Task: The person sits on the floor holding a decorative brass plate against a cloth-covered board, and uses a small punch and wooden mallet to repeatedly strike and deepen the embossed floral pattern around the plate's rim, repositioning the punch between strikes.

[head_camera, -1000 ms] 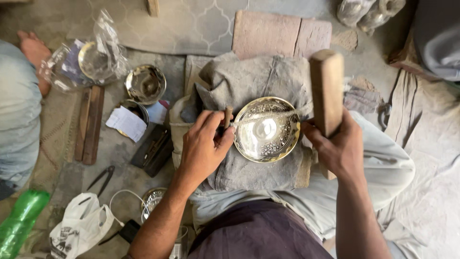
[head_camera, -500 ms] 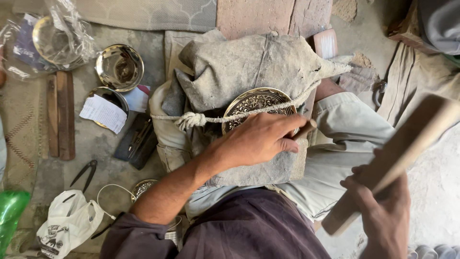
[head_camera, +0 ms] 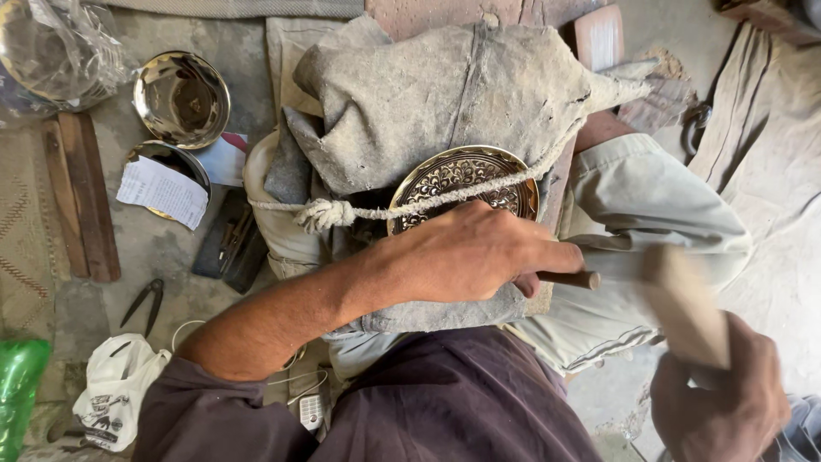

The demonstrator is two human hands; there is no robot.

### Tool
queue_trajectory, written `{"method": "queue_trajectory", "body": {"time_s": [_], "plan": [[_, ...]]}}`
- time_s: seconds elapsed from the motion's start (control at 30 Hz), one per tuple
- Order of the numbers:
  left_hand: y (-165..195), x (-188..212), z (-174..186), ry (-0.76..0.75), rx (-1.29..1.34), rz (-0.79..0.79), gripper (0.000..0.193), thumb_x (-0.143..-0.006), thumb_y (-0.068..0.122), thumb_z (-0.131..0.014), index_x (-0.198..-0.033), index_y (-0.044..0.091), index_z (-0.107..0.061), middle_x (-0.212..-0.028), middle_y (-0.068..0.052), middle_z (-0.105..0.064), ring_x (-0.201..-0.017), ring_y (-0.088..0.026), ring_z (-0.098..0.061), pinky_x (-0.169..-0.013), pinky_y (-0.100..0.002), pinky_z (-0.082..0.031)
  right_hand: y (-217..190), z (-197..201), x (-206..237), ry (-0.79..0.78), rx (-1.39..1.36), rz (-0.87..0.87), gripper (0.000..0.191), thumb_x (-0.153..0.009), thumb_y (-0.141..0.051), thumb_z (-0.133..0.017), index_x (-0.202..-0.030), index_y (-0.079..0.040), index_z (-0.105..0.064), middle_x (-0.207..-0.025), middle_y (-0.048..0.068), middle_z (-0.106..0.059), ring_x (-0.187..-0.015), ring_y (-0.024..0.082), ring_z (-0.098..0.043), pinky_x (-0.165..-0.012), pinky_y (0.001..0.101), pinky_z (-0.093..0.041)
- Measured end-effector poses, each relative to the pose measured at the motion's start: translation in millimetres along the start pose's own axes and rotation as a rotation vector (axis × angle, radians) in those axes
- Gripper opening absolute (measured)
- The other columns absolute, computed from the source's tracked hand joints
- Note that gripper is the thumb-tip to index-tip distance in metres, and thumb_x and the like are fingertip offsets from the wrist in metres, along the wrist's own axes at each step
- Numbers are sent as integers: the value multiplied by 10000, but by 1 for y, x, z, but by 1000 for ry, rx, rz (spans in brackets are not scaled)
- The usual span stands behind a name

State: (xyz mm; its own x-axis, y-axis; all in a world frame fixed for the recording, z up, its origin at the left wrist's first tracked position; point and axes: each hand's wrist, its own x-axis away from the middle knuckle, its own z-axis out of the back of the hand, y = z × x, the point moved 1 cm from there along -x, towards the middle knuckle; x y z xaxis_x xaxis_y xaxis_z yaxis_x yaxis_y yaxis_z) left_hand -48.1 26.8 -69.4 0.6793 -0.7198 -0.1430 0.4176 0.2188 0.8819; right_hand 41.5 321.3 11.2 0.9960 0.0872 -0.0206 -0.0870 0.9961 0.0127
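Down on the dusty concrete floor — two shiny metal bowls, one above the other, the lower under a slip of white paper. Wooden slats lie just left, black pliers below them — then a white plastic bag and a green bottle at the edge.

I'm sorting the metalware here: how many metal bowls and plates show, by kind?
Engraved plate under the rope, by the left hand: 1
Plain shiny bowls: 2
Bowl inside the plastic bag: 1
Total: 4
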Motion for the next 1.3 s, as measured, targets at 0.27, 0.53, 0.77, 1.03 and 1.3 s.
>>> {"method": "queue_trajectory", "body": {"time_s": [0.27, 0.53, 0.77, 1.03, 1.3], "plan": [[4, -2, 4, 5, -35, -59, 491, -993, -16, -581, -1419, 228, -571, -979, -57, -761, -737, -127, -753, -494, -175, -596, 15, -34, 25, 111, -494, -77, 280, -981, 78, -765, -1167, 95, -556, -1026, 203, -723, -931, 227, -751, -837, 301, -629], [0, -3, 8, 12, 41, 13, 485, -945, -66, -576, -1371, 166, -577, -957, -72, -760, -795, -156, -768, -505, -204, -560, 19, -26, 10, 85, -260, 157, 281, -937, 38, -781, -1161, -36, -629, -961, 174, -729, -838, 262, -741, -797, 366, -608], [6, 0, 9, 44, 35, 18, 454, -999, -70, -561, -1377, 182, -570, -1023, -70, -752, -822, -127, -775, -483, -164, -537, 12, -24, 0, 49, -195, 123, 228, -969, -4, -760, -1156, -27, -632, -1004, 166, -748, -875, 250, -746, -814, 342, -594], [7, 7, 10, 43, 75, 111, 522, -949, -112, -538, -1392, 163, -553, -1006, -102, -705, -831, -131, -778, -398, -156, -490, 9, -30, -16, -104, -555, -125, 277, -1003, -69, -741, -1136, 105, -572, -1004, 186, -737, -872, 214, -732, -788, 313, -585], [7, 11, 4, 154, 69, 146, 580, -894, -165, -528, -1420, 78, -513, -1078, -139, -678, -843, -157, -781, -335, -168, -473, 7, -31, -40, -181, -262, 83, 391, -880, -38, -771, -1238, 59, -651, -967, 189, -730, -762, 252, -730, -692, 357, -601]]}}
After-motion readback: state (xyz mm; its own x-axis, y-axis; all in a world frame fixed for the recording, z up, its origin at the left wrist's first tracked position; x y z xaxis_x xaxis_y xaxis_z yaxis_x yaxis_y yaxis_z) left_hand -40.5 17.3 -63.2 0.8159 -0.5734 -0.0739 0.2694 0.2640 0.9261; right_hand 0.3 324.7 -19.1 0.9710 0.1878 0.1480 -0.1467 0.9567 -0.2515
